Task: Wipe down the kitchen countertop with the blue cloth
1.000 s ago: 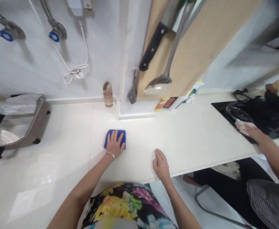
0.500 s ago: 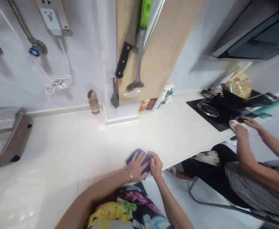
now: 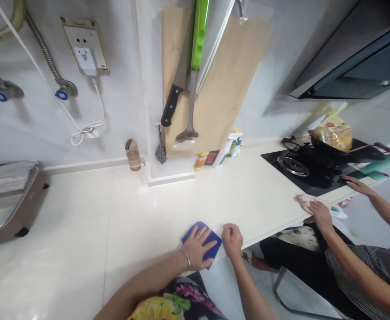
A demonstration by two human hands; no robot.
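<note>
Two bare hands work at the near edge of a pale countertop (image 3: 155,213): the left hand (image 3: 196,249), with a bracelet (image 3: 186,258) at the wrist, lies open, palm down and fingers spread, on a folded blue cloth (image 3: 211,254), pressing over it rather than clutching it. The cloth rests flat at the counter's near edge, turned cornerwise. Just to its right, apart from it, the right hand (image 3: 232,240) is closed in a loose fist by the edge. Farther right, a second person's hand (image 3: 322,215) rests on a pale rag (image 3: 304,202) on the counter, while that person's other hand (image 3: 355,183) reaches to the near edge of the black cooktop (image 3: 316,180). On the far side, a wooden board (image 3: 230,89) hangs with a black-handled knife (image 3: 171,106) and a green-handled spoon (image 3: 191,104) in front; a metal scrubber (image 3: 161,153) hangs left of its lower end. A brownish bottle (image 3: 133,158) stands against the wall farther left, and a brown-sided pan (image 3: 18,213) sits at the far left.
</note>
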